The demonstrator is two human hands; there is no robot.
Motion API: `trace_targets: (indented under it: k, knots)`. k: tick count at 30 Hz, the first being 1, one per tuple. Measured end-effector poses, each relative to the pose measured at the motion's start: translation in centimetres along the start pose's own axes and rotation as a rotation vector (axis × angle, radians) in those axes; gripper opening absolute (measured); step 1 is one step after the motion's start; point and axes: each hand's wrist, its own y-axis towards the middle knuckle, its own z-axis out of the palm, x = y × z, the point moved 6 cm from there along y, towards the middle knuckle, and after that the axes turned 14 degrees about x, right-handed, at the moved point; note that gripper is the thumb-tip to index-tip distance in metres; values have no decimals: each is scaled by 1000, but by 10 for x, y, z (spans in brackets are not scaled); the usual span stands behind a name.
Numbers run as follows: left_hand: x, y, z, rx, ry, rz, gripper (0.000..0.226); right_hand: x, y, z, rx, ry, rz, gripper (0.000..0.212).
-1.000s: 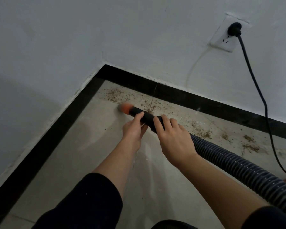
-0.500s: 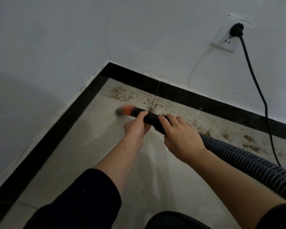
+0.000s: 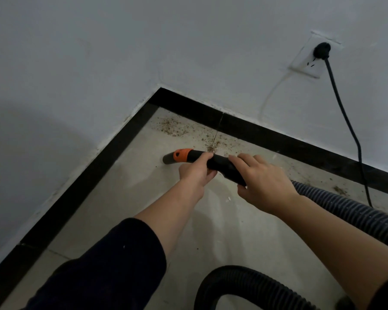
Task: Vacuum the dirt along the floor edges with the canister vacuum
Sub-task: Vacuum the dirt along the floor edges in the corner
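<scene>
Left hand (image 3: 195,173) clamped round the black plastic vacuum nozzle with orange collar (image 3: 220,163), right hand (image 3: 262,182) gripped it just behind, tip low over pale floor tile (image 3: 130,198), near brown scattered dirt (image 3: 173,127) by black skirting (image 3: 278,139), ribbed grey hose (image 3: 345,209) cut off at right edge, floor contact unclear

I'm seeing bare floor (image 3: 126,198) lying open from the tip of the wand (image 3: 184,155) out to the floor's left edge, so I'm finding passing room there. The left wall (image 3: 54,86) and back wall (image 3: 233,63) are closing off the far corner. At the right, the power cord (image 3: 345,121) is hanging down to the far edge, and the ribbed hose (image 3: 345,209) is crossing the right side and looping along the near edge.
</scene>
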Motion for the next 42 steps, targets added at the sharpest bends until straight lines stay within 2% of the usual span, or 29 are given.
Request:
trace_targets:
  k: [6, 19, 23, 31, 42]
  knots:
    - [1, -4, -9, -29, 5, -2, 26, 7, 0, 0, -8, -20, -29, 59]
    - [3, -3, -8, -12, -33, -3, 38, 9, 2, -4, -26, -35, -59, 54]
    - [8, -1, 5, 24, -25, -9, 37, 0, -5, 0, -17, -42, -13, 59]
    - [32, 2, 30, 89, 26, -82, 17, -19, -26, 16, -20, -59, 83, 60]
    - [50, 14, 39, 94, 46, -107, 15, -34, -29, 35, 12, -112, 193, 65]
